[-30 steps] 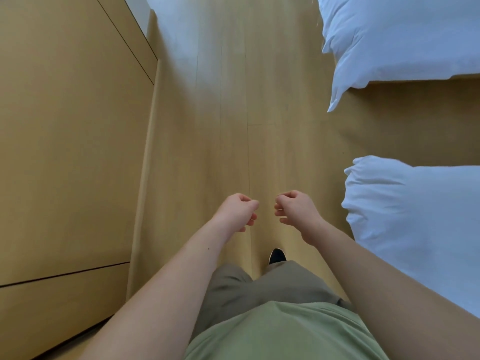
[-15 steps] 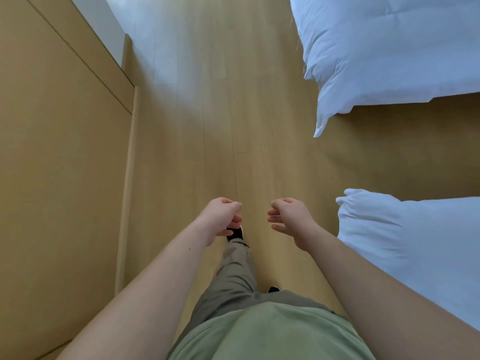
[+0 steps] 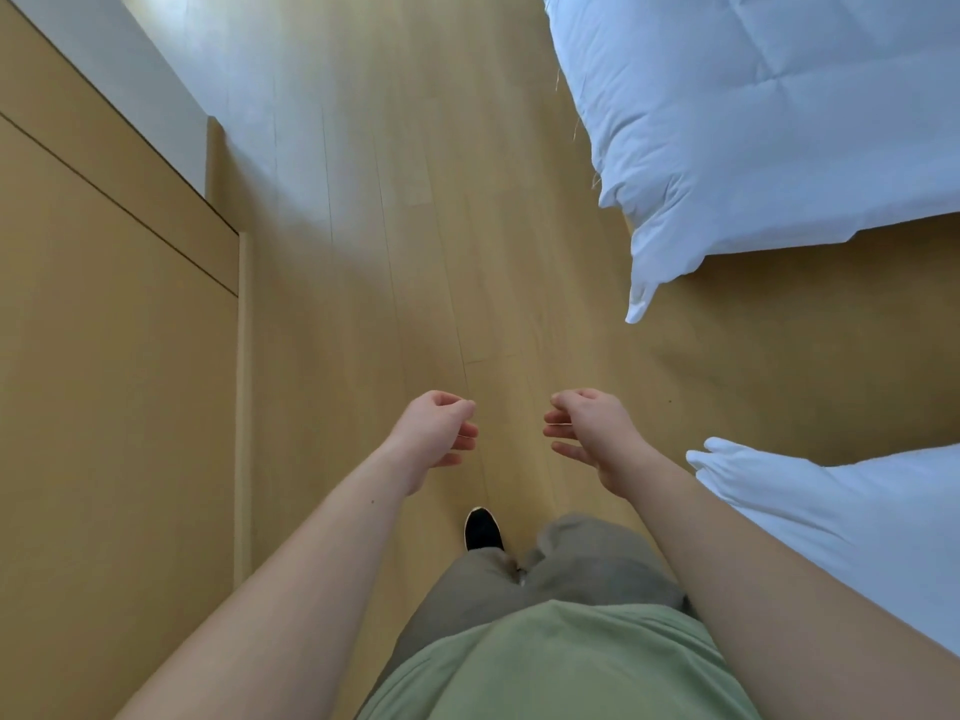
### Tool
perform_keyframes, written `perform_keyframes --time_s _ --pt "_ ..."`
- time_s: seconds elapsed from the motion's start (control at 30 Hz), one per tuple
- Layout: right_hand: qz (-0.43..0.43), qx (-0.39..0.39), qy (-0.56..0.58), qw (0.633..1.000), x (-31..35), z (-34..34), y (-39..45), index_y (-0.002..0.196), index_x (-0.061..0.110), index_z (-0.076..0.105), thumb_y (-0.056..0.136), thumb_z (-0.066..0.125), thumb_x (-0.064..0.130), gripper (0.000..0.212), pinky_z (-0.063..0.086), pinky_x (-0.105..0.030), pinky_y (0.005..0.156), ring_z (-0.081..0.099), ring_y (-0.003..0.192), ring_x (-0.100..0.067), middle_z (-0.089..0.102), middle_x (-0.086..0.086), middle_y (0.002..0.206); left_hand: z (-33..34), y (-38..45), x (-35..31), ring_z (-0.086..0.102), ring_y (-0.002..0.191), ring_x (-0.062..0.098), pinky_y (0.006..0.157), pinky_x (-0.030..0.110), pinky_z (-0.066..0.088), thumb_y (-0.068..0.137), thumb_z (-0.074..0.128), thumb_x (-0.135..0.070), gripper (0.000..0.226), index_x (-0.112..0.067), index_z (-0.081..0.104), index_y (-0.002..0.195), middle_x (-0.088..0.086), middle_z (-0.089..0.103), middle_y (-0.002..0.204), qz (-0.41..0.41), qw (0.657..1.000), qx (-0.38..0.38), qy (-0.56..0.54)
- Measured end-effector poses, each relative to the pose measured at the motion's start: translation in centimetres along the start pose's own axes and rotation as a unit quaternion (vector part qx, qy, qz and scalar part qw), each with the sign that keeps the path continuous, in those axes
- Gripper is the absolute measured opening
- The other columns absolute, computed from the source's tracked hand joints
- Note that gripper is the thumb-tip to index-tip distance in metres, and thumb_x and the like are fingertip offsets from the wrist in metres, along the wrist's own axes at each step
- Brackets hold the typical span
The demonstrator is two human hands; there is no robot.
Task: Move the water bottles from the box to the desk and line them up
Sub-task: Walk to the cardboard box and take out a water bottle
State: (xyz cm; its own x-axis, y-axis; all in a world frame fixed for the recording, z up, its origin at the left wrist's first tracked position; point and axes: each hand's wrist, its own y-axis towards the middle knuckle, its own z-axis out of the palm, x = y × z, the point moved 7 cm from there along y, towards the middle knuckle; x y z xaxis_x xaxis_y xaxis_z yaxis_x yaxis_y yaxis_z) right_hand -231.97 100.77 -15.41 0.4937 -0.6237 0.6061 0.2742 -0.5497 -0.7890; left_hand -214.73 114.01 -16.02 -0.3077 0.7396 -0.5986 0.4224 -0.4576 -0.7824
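No water bottle, box or desk is in view. My left hand point(image 3: 436, 433) and my right hand point(image 3: 587, 428) hang in front of me above the wooden floor, a short gap between them. Both have loosely curled fingers and hold nothing. Below them I see my green shirt, grey trousers and one black shoe point(image 3: 483, 527) on the floor.
A tall light-wood cabinet point(image 3: 114, 356) runs along the left. Two beds with white duvets stand on the right, one at the far right point(image 3: 779, 122) and one nearer point(image 3: 857, 537). A strip of wooden floor point(image 3: 389, 252) runs ahead between them.
I have walked forward along the floor; the cabinet and beds have slid back in view. My hands have drifted a little apart and their fingers have loosened.
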Motion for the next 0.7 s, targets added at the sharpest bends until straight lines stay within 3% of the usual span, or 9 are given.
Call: perform_keyframes --time_s 0.3,0.7 --pt "-0.01 0.002 -0.01 1.0 9.1 1.4 7.0 0.112 0.008 0.061 0.101 0.055 0.02 0.019 0.058 -0.043 0.093 0.067 0.09 -0.022 0.066 -0.009 0.098 -1.0 6.9 -7.5 0.074 0.094 0.019 0.081 0.037 0.062 0.1 0.058 -0.036 0.019 -0.022 0.062 0.111 0.004 0.075 0.101 -0.01 0.999 0.009 0.029" --pt "-0.005 0.042 -0.022 0.999 25.1 1.2 20.5 0.108 0.011 0.062 0.099 0.055 0.021 0.015 0.058 -0.038 0.084 0.066 0.081 -0.018 0.067 -0.006 0.092 -2.0 17.5 -22.4 0.074 0.09 0.019 0.08 0.036 0.062 0.1 0.059 -0.035 0.019 -0.02 0.064 0.11 0.005 0.076 0.1 -0.022 0.999 -0.026 0.016"
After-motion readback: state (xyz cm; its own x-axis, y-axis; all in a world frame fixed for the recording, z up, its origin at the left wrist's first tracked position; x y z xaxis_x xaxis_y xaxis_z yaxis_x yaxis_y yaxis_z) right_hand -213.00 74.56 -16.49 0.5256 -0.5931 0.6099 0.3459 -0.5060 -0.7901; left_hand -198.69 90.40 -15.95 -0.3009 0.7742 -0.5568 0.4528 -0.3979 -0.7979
